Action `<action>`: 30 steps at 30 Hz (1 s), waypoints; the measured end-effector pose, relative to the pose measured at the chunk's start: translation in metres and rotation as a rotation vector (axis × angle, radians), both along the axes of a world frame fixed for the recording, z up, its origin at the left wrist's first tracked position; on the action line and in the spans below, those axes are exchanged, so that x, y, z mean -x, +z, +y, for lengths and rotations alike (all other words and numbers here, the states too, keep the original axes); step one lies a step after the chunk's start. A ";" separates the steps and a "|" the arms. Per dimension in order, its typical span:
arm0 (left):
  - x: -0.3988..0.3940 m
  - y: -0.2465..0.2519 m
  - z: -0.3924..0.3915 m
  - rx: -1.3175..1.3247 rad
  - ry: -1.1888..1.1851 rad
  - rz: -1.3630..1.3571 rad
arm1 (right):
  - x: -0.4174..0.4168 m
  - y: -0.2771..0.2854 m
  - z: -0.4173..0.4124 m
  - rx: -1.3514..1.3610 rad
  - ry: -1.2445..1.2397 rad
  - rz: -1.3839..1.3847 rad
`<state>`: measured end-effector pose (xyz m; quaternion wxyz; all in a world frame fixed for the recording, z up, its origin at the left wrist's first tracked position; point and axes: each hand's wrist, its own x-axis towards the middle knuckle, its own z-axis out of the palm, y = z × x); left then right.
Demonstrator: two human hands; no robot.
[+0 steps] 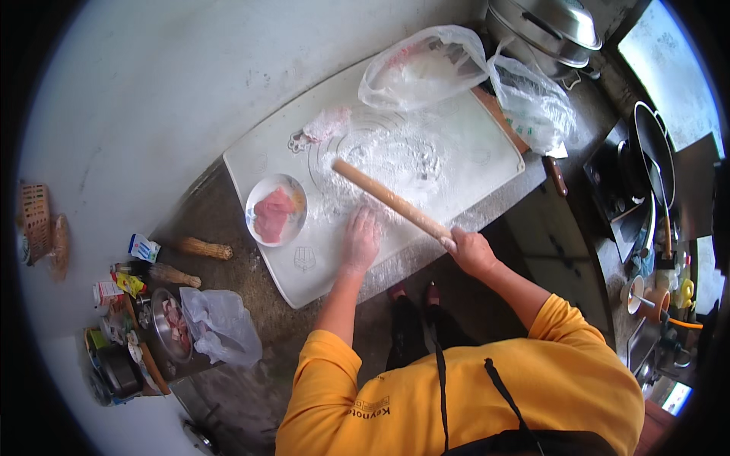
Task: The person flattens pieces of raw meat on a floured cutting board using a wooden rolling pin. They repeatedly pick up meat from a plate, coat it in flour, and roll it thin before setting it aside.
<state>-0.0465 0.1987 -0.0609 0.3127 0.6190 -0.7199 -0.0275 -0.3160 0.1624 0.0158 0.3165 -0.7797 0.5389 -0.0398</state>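
My right hand (472, 252) grips one end of a wooden rolling pin (393, 199), which slants over the floured patch of a white pastry mat (456, 208). My left hand (362, 236), dusted white, lies palm down near the mat's front edge, below the pin; its fingertips reach into the white powder (393, 157). Something pale pink shows close to those fingertips under the pin, too covered to make out. Farther back on the mat lies a powder-coated piece of meat (329, 124). A white plate (255, 231) with raw pink meat slices (275, 214) stands at the left.
A plastic bag of white powder (422, 68) sits at the mat's back edge, beside another plastic bag (533, 97). A knife (556, 175) lies right of the mat. Leftward are a metal bowl of cut meat (173, 325) and a crumpled bag (222, 325). A wok (653, 154) stands right.
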 end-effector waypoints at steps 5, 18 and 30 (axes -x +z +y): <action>0.002 -0.002 0.006 0.034 0.077 0.009 | -0.003 -0.010 0.017 -0.047 -0.002 0.043; -0.003 0.003 0.003 0.141 0.245 0.224 | -0.011 -0.016 0.016 -0.031 0.052 0.052; -0.006 -0.024 -0.001 0.078 0.301 0.037 | -0.010 -0.006 0.019 0.044 0.046 -0.129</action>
